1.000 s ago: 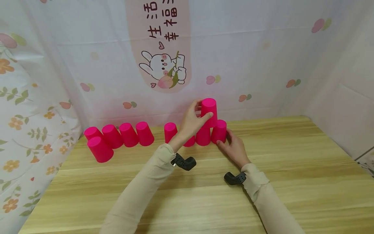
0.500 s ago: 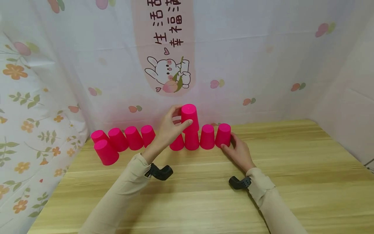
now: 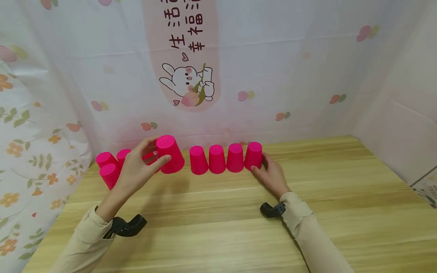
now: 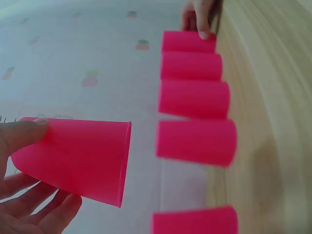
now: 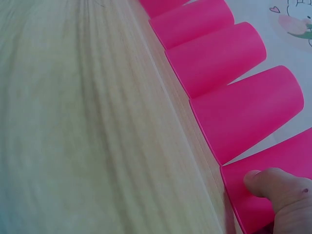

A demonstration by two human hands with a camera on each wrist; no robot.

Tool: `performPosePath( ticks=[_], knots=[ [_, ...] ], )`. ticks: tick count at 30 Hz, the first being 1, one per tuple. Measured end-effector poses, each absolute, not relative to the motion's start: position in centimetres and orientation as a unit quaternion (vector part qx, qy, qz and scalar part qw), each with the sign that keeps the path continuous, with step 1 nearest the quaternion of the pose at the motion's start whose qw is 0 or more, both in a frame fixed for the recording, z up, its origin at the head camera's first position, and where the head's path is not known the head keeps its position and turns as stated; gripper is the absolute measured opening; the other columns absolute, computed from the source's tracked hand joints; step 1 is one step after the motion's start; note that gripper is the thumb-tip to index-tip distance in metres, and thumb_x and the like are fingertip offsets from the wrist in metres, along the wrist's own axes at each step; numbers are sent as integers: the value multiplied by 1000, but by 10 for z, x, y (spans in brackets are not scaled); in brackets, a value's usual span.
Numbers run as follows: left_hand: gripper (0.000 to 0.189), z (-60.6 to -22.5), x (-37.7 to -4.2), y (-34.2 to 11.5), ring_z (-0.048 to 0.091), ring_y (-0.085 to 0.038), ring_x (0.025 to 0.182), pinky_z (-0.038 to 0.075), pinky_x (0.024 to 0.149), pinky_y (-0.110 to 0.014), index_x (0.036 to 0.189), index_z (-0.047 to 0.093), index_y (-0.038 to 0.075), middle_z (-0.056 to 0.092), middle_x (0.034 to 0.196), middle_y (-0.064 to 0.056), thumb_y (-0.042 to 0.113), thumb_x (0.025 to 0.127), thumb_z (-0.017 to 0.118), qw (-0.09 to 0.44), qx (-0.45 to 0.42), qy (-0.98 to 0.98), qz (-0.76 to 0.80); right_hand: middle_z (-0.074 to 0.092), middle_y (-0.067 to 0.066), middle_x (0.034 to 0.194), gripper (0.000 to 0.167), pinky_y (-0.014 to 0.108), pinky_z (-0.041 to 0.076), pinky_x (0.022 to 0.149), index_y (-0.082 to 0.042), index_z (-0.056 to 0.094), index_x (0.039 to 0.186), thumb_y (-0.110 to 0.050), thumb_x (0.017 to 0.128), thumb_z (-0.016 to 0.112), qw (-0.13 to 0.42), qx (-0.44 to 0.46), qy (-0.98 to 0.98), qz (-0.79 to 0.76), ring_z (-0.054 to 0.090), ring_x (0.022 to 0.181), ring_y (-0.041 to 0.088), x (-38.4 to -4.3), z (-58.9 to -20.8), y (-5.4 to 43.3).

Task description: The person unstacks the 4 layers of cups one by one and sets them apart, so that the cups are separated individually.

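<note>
My left hand grips an upside-down pink plastic cup, raised clear of the table in the left wrist view, thumb on one side and fingers on the other. To its right stands a row of several matching cups, upside down and side by side. At the row's right end, my right hand holds the last cup low on its side. The right wrist view shows the thumb pressed near that cup's rim, with the rim touching its neighbour's.
More upside-down pink cups stand at the left, partly hidden behind my left hand. All are on a wood-grain table whose back edge meets a printed cloth. Another floral cloth hangs along the left side.
My left hand has carried its cup leftward and down, from above the right part of the row to beyond its left end. My right hand has stayed on the end cup.
</note>
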State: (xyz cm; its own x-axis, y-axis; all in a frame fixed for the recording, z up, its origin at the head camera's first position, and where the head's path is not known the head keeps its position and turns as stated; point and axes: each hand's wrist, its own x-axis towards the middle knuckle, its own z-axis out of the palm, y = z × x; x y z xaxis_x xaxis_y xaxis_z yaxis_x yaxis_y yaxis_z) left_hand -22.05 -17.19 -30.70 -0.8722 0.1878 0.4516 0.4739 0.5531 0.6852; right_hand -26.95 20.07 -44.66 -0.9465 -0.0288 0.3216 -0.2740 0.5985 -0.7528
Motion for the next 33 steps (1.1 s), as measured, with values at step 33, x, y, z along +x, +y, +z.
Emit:
performPosePath(
  ticks=[33],
  knots=[
    [56,-359,-197,-235,57,-40,95,45,78,-36,123,46,-11,58,107,-29,2,76,73,241,-94,-909,-327,48,25,131,61,45,38,99,8,39,134,-16,84,67,138,84,-880,446,46,120,37,-268,-446,200]
  ],
)
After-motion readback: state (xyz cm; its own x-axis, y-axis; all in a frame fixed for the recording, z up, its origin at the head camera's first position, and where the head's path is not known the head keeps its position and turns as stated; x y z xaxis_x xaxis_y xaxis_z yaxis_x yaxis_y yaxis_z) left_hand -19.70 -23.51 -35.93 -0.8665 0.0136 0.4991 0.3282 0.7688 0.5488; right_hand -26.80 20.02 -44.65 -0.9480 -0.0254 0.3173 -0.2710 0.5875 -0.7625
